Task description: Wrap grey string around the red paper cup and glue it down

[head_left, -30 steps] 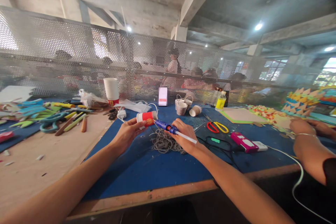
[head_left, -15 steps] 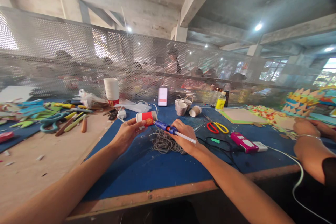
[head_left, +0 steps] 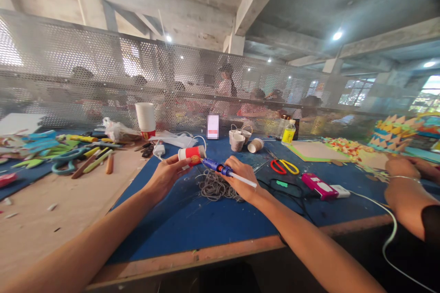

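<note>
Red-and-white paper cup (head_left: pixel 192 152), partly covered by the gripping left hand (head_left: pixel 167 170), is above the blue mat (head_left: pixel 165 233); the right hand (head_left: pixel 243 173) clasps a blue glue gun (head_left: pixel 213 165), handle hidden, contact with the cup unclear.

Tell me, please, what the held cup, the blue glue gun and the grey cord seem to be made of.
Held cup: probably smooth paper, going by its printed outside. Blue glue gun: likely hard, slightly shiny plastic, judging by its moulded shape. Grey cord: matt, perhaps fibre or paper; its loops show no shine.
</note>
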Action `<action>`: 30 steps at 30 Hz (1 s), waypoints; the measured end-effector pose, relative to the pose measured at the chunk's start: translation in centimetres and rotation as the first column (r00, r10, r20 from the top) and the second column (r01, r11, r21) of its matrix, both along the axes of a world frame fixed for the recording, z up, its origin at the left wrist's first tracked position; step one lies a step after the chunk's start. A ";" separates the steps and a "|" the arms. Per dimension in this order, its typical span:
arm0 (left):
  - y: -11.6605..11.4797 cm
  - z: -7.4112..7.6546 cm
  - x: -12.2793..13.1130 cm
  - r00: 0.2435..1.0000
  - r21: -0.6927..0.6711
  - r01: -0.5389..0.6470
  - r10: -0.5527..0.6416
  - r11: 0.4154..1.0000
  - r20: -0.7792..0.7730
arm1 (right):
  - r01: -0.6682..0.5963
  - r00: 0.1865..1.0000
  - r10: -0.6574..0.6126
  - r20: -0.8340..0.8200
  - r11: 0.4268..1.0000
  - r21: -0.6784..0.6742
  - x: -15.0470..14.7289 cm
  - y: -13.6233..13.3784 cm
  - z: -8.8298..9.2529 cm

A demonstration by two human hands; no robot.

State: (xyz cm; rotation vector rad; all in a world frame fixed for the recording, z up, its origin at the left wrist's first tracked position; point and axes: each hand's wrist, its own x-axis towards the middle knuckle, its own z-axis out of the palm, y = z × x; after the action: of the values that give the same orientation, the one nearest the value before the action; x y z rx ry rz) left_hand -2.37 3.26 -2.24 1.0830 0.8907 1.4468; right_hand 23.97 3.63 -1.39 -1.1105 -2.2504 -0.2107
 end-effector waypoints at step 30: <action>-1.2 0.9 0.8 0.987 0.004 0.003 -0.003 1.000 -0.161 | 0.053 0.998 -0.052 -0.017 0.998 0.037 0.1 0.3 -0.3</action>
State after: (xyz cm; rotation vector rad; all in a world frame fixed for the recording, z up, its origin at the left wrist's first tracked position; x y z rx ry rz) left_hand -1.52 2.04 -1.38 1.2169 0.9999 1.3732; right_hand 24.10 3.97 -1.69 -1.1484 -2.1956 -0.2636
